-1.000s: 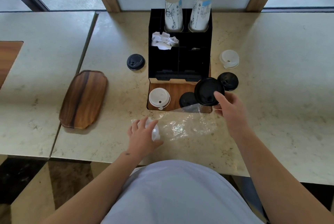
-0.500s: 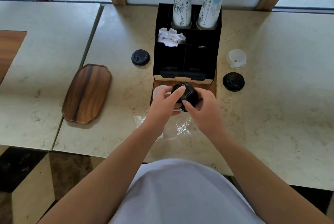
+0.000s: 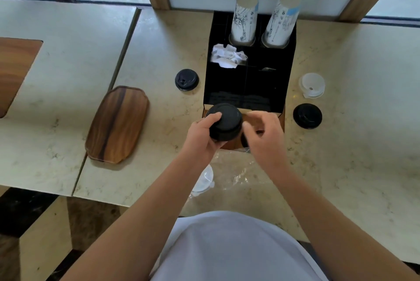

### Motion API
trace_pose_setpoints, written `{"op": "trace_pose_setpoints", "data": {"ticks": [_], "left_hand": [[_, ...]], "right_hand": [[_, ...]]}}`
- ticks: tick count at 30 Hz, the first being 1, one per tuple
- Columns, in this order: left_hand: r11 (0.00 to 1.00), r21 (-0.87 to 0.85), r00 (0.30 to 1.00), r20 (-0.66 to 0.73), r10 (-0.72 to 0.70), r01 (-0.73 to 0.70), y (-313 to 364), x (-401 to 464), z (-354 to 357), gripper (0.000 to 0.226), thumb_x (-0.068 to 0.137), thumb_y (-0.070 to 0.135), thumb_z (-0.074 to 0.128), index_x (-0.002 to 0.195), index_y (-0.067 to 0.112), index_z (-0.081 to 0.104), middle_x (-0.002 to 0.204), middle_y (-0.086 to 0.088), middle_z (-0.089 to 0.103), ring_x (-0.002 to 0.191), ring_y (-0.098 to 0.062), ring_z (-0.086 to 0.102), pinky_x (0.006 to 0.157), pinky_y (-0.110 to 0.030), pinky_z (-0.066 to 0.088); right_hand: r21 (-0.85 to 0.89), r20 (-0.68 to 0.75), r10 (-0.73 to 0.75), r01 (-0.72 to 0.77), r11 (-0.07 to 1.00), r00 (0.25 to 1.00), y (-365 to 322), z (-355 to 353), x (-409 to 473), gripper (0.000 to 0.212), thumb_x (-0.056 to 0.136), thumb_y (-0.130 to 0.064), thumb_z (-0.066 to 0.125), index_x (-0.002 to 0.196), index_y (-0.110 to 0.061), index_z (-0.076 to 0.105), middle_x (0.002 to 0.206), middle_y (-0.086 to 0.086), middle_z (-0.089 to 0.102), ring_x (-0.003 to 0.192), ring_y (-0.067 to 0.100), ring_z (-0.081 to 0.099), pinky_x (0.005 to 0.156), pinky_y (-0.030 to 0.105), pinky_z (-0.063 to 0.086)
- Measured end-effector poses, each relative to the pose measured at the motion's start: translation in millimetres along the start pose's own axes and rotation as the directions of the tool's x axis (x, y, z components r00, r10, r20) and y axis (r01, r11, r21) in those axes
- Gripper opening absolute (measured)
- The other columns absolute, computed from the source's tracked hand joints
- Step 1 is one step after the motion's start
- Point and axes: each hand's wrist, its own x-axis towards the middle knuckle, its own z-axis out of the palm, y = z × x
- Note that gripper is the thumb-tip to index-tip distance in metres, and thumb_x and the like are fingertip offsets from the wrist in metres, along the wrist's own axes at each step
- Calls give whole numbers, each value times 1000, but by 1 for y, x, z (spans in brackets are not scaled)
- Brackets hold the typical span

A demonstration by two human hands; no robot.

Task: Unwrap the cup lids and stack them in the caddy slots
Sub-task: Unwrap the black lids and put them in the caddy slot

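Observation:
My left hand [image 3: 204, 135] grips a short stack of black cup lids [image 3: 225, 121] over the wooden front slots of the black caddy [image 3: 247, 83]. Just right of the stack, my right hand [image 3: 264, 135] hovers with loosely curled fingers and holds nothing. Part of another black lid [image 3: 244, 142] shows in the slot under that hand. Crumpled clear wrap [image 3: 241, 174] lies on the table near my body, with white lids [image 3: 204, 180] at its left end, half hidden by my left forearm.
Single black lids lie left [image 3: 186, 79] and right [image 3: 307, 116] of the caddy, and a translucent white lid [image 3: 312, 85] sits at the right. Two paper cup stacks [image 3: 245, 19] and crumpled paper [image 3: 227, 56] fill the caddy's back. A wooden tray [image 3: 118, 124] lies left.
My left hand left the wrap and took the black lids from my right hand. The right hand has let go and drawn slightly right.

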Motion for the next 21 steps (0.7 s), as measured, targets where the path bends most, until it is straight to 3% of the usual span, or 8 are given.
{"op": "trace_pose_setpoints", "data": {"ticks": [2, 3, 5, 8, 13, 16, 18, 21], "left_hand": [[1000, 12, 999, -34, 14, -14, 9, 12, 0, 57, 90, 14, 72, 138, 0, 46, 134, -21, 60, 116, -36, 65, 77, -42, 60], [1000, 23, 999, -50, 19, -18, 13, 18, 1, 58, 90, 15, 73, 139, 1, 45, 135, -21, 59, 116, -36, 65, 76, -42, 61], [999, 31, 998, -59, 23, -21, 19, 30, 4, 53, 90, 17, 74, 134, 3, 48, 131, -19, 63, 113, -34, 68, 79, -44, 62], [999, 34, 997, -76, 31, -28, 28, 48, 9, 48, 88, 19, 77, 127, 9, 51, 126, -14, 65, 111, -34, 68, 86, -52, 60], [996, -87, 995, -101, -14, 5, 31, 78, 21, 41, 89, 20, 76, 122, 13, 52, 128, -15, 63, 112, -38, 66, 77, -51, 61], [990, -139, 989, -137, -53, 34, 28, 95, 26, 32, 94, 22, 70, 120, 12, 54, 124, -15, 63, 109, -40, 65, 74, -52, 61], [999, -48, 983, -182, -26, 17, 28, 107, 26, 28, 97, 23, 65, 119, 11, 56, 123, -14, 64, 108, -35, 67, 83, -51, 61], [976, 211, 953, -284, 109, -49, 28, 120, 27, 23, 100, 22, 58, 122, 15, 58, 117, -5, 66, 103, -17, 67, 91, -37, 59]], "right_hand": [[249, 150, 341, -370, 895, 928, -3, -5, 21, 22, 102, -21, 53, 121, -20, 62, 115, -1, 66, 105, 9, 66, 89, 29, 57], [350, 262, 434, -504, 789, 862, -4, -6, 31, 22, 104, -18, 48, 123, -18, 60, 117, 4, 68, 108, 16, 67, 92, 35, 57], [441, 380, 477, -609, 660, 792, -6, -7, 46, 26, 106, -15, 43, 126, -11, 60, 118, 10, 70, 109, 23, 69, 96, 40, 55], [451, 394, 480, -620, 642, 784, -10, -2, 61, 29, 106, -14, 45, 126, -6, 64, 115, 10, 73, 110, 22, 70, 94, 34, 56], [419, 379, 540, -659, 624, 752, -9, 16, 88, 30, 104, -19, 51, 131, -17, 62, 119, 3, 71, 109, 16, 68, 97, 36, 55], [455, 374, 547, -662, 595, 749, -6, 26, 104, 33, 102, -23, 56, 134, -21, 59, 118, -1, 71, 104, 15, 71, 88, 32, 59], [475, 352, 530, -636, 609, 771, -2, 34, 117, 37, 100, -21, 60, 136, -21, 58, 119, -1, 70, 104, 14, 71, 85, 29, 60], [466, 285, 548, -613, 638, 787, 8, 47, 130, 42, 98, -16, 61, 140, -18, 55, 122, 1, 66, 112, 15, 66, 96, 34, 56]]}}
